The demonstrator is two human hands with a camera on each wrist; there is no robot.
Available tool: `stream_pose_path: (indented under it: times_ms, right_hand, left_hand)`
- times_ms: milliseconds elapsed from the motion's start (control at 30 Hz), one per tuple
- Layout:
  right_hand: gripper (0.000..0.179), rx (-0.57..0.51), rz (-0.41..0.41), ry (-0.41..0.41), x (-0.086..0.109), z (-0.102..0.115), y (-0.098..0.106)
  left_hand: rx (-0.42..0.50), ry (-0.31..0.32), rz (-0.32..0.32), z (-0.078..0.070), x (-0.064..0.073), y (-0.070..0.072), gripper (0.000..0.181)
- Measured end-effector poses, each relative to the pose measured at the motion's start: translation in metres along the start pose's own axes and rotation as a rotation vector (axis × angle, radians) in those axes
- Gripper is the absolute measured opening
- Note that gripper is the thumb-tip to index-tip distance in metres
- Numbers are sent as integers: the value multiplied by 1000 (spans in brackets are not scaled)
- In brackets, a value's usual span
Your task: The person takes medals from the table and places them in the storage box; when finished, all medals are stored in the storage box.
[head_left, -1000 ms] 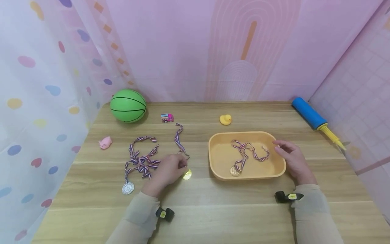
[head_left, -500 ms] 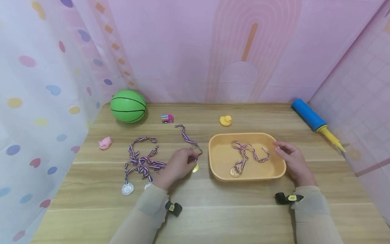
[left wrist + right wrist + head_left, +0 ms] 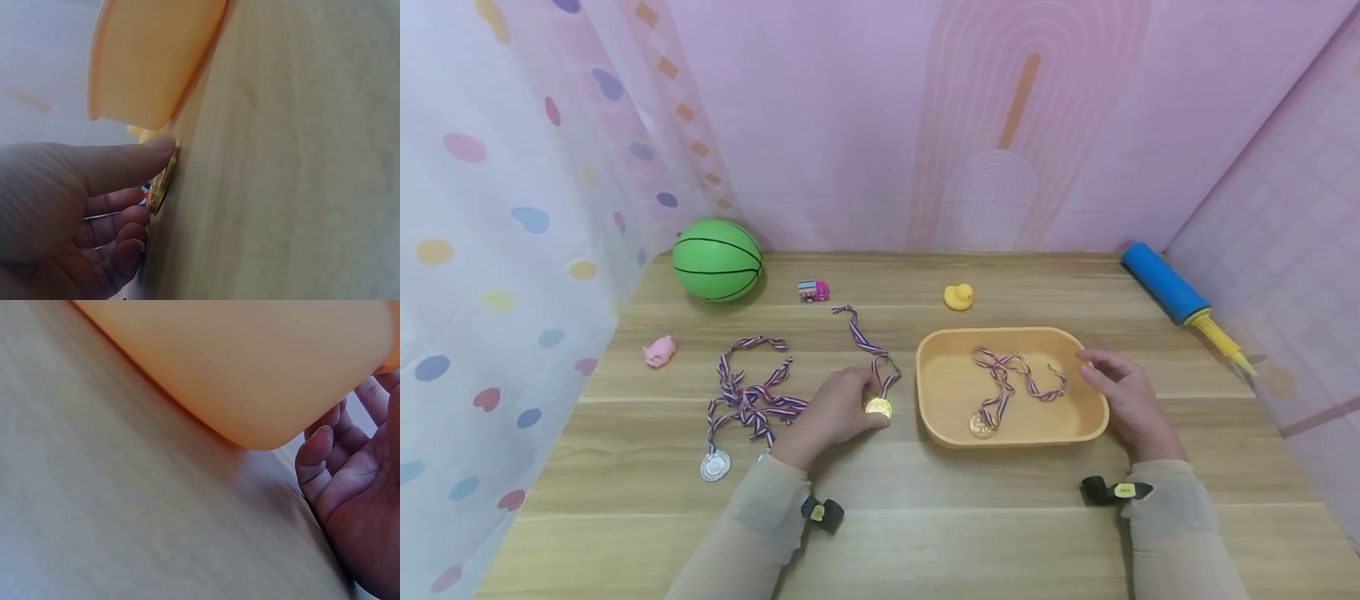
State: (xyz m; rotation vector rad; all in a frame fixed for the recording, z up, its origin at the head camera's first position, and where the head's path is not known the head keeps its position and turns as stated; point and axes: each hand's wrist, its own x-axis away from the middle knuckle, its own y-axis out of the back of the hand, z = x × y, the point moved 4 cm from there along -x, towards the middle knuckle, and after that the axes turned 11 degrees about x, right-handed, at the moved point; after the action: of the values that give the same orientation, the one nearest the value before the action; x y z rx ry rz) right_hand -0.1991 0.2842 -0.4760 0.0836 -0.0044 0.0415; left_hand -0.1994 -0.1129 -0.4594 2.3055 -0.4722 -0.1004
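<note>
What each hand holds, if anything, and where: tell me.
Left hand: gold medal, at its rim. Right hand: orange tub, at its rim. Whether either grips: unclear.

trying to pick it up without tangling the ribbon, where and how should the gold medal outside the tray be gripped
The gold medal is probably best pinched by its rim at left and right, coming from the near side: it is a thin disc low against the table, and its ribbon leads off past the far edge.

A medal (image 3: pixel 982 425) lies in the basin (image 3: pixel 942 379) — duck (image 3: pixel 958 297) behind, ball (image 3: pixel 717 260) back left, pump (image 3: pixel 1167 284) back right.
</note>
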Motion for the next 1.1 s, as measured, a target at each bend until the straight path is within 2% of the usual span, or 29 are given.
stream_pose_path:
  times_ms: [133,333,467,700,933,1100]
  right_hand:
    - [23,-12,0,6,0,1,0]
    - [23,-27,6,16,0,-1,-1]
    - [22,-43,11,11,0,-2,-1]
    - [24,-57,14,24,1,-1,-1]
    - [26,-58,11,33,2,1,-2]
    - [25,-53,11,37,1,2,-3]
  left_hand:
    - [-4,6,25,1,-1,-1,34]
    - [-22,-27,33,-1,-1,0,32]
    - [-28,-9,43,-1,0,0,33]
    - [37,69,33,0,1,-1,29]
    - [66,67,14,-2,0,0,18]
    - [103,63,-6,-2,-1,1,18]
